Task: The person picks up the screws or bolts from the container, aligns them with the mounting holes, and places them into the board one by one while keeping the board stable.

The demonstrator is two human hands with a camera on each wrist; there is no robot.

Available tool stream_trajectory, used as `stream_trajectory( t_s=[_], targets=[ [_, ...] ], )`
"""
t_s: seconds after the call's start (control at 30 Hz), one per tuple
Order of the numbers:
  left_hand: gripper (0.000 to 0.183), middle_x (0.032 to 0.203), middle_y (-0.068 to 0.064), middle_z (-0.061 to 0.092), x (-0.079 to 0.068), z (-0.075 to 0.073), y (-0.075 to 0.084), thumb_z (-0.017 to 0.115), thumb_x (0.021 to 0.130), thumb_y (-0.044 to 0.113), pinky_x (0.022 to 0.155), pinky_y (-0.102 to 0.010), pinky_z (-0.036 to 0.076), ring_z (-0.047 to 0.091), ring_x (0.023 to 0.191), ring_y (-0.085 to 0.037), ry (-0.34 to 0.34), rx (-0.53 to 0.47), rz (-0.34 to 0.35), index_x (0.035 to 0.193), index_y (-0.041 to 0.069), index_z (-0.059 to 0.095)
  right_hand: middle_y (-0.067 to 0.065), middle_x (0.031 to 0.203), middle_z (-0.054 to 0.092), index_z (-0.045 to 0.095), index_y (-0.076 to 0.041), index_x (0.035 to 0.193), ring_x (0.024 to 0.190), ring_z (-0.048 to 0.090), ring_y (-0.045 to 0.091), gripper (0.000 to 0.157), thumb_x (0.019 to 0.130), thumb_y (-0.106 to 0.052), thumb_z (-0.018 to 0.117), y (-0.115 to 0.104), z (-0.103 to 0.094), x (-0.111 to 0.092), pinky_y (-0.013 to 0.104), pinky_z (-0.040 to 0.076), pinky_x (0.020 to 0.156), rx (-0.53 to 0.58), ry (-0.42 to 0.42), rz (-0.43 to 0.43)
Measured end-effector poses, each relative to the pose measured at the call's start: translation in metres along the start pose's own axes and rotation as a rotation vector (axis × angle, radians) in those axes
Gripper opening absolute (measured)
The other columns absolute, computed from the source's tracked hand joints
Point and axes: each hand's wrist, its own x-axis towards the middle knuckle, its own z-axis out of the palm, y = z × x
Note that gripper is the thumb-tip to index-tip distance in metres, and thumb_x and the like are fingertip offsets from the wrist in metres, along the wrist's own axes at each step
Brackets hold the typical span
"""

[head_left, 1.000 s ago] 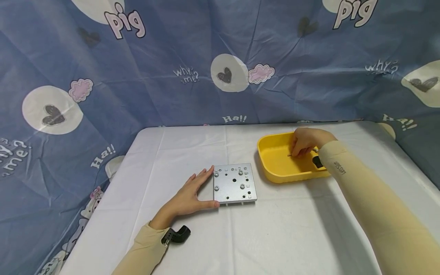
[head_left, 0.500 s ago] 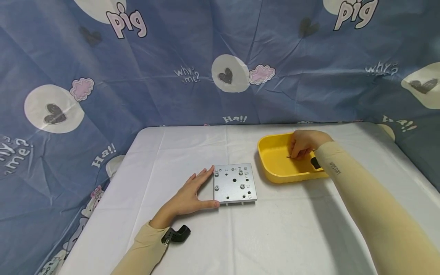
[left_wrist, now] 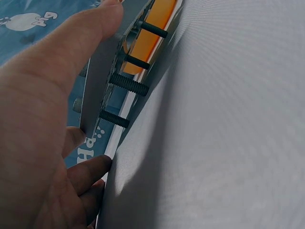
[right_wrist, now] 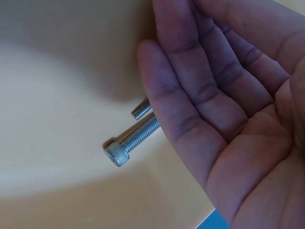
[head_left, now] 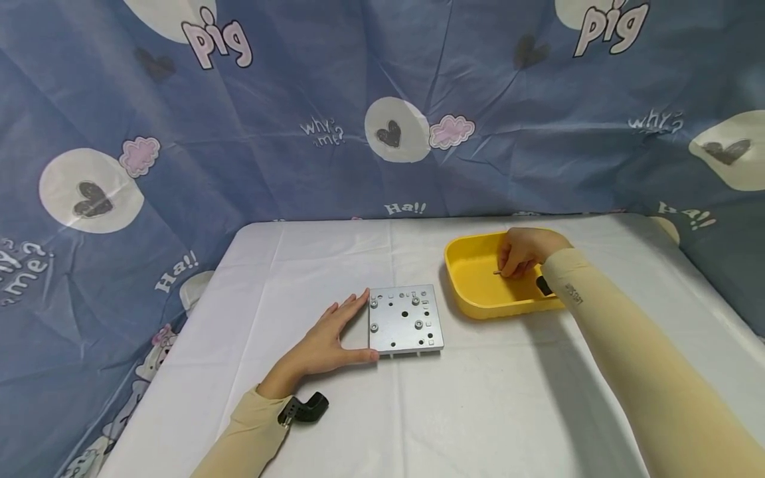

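Observation:
A square silver metal plate (head_left: pixel 394 325) with holes and several socket-head bolts lies left of centre on the table. My left hand (head_left: pixel 325 345) holds its left side, thumb at the near corner and index finger at the far one. Below the plate, threaded bolt ends (left_wrist: pixel 128 85) stick out in the left wrist view. Inside the yellow tray (head_left: pixel 478 311) is my right hand (head_left: pixel 526 251), fingertips pinching a small silver screw (head_left: pixel 497 272) whose end pokes out to the left. Another socket-head screw (right_wrist: pixel 116 152) and a threaded end (right_wrist: pixel 140 110) show beside the little finger.
A white cloth (head_left: pixel 478 398) covers the table. Behind it hangs a blue printed curtain (head_left: pixel 335 172). The tray stands right of the plate, with a gap of cloth between them. A black wrist camera mount (head_left: pixel 305 408) sits on the left wrist.
My right hand has shifted slightly left inside the tray, the screw end moving with it. The left hand stays on the plate; the whole view has drifted a little.

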Motion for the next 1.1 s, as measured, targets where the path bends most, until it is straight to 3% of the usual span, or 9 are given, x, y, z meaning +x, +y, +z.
stream_trajectory(
  t_s=[0.43, 0.83, 1.1],
  targets=[
    [0.118, 0.179, -0.009, 0.027, 0.0017, 0.0000, 0.0005, 0.090, 0.081, 0.057, 0.138, -0.059, 0.008, 0.021, 0.168, -0.035, -0.005, 0.001, 0.003, 0.173, 0.029, 0.022, -0.004, 0.073, 0.071, 0.075, -0.002, 0.092, 0.067, 0.063, 0.008, 0.005, 0.092, 0.001, 0.072, 0.0031, 0.0015, 0.0002, 0.021, 0.052, 0.063, -0.020, 0.005, -0.028],
    [0.119, 0.178, -0.012, 0.028, -0.0003, -0.0004, -0.0021, 0.091, 0.080, 0.056, 0.138, -0.062, 0.010, 0.022, 0.167, -0.036, 0.015, 0.001, 0.008, 0.173, 0.029, 0.022, 0.002, 0.078, 0.076, 0.076, -0.001, 0.095, 0.071, 0.070, 0.014, 0.009, 0.087, 0.002, 0.079, -0.0035, 0.0012, 0.0034, 0.029, 0.060, 0.068, -0.060, 0.054, -0.020],
    [0.120, 0.179, -0.009, 0.026, 0.0005, -0.0003, -0.0013, 0.091, 0.079, 0.058, 0.138, -0.060, 0.008, 0.021, 0.168, -0.033, 0.003, 0.007, -0.009, 0.173, 0.032, 0.022, 0.000, 0.076, 0.075, 0.076, -0.005, 0.092, 0.070, 0.067, 0.012, 0.008, 0.088, 0.001, 0.080, -0.0018, 0.0017, 0.0046, 0.027, 0.058, 0.066, -0.074, 0.048, -0.009]
  ],
)
